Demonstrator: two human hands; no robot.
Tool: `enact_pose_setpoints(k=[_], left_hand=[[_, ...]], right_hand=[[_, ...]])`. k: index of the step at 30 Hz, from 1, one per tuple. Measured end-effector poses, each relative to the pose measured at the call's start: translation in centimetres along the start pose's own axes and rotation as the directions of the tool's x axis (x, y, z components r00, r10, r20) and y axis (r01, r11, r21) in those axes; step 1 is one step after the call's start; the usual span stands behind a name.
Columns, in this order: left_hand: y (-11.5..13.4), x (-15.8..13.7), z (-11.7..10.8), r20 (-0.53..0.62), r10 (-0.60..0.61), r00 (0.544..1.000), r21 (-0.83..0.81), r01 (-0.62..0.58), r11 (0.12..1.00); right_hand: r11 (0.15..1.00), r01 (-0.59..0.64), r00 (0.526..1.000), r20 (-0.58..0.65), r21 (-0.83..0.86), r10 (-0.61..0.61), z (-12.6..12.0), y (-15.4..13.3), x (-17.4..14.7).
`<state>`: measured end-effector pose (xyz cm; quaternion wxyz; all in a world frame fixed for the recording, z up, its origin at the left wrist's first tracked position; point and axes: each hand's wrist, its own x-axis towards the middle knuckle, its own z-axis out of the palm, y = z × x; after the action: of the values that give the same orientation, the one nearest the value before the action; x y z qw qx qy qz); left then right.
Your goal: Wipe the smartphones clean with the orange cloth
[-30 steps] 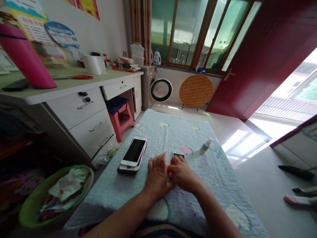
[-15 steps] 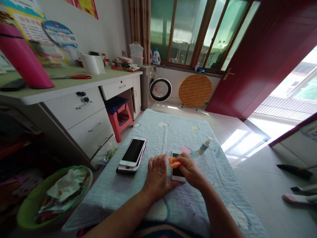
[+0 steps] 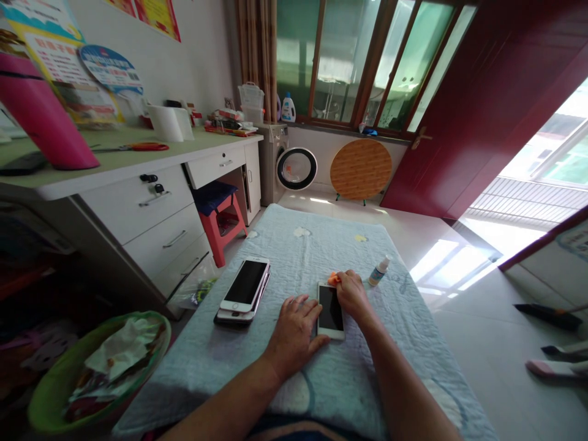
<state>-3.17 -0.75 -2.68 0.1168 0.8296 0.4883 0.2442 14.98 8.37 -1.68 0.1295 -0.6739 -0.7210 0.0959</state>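
A white smartphone (image 3: 331,311) with a dark screen lies face up on the light blue cloth (image 3: 303,254). My left hand (image 3: 294,324) rests at its left edge, fingers spread and thumb near the lower corner. Pinched in my right hand (image 3: 353,294) is a small orange cloth (image 3: 334,279), held at the phone's top end. To the left, a stack of phones lies with a white smartphone (image 3: 245,285) on top. A small spray bottle (image 3: 379,271) with a white top stands just beyond my right hand.
At the left is a desk (image 3: 169,177) with a pink bottle (image 3: 50,116) and scissors (image 3: 142,147). Below it are a red stool (image 3: 219,223) and a green basket (image 3: 50,392) of rubbish. An open washing machine door (image 3: 297,169) and a round wooden tabletop (image 3: 361,168) are at the back.
My right hand has moved the orange cloth from the middle of the screen up to the phone's top edge. My left hand stays beside the phone, its fingers slightly lower.
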Motion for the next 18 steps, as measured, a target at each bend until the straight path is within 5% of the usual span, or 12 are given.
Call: enact_pose_setpoints(k=[18], left_hand=[[0.7,0.2,-0.5,-0.018,-0.006,1.000,0.011,0.007,1.000]], right_hand=[[0.984,0.147,0.979,0.155,-0.097,-0.131,-0.2,-2.6,1.2]])
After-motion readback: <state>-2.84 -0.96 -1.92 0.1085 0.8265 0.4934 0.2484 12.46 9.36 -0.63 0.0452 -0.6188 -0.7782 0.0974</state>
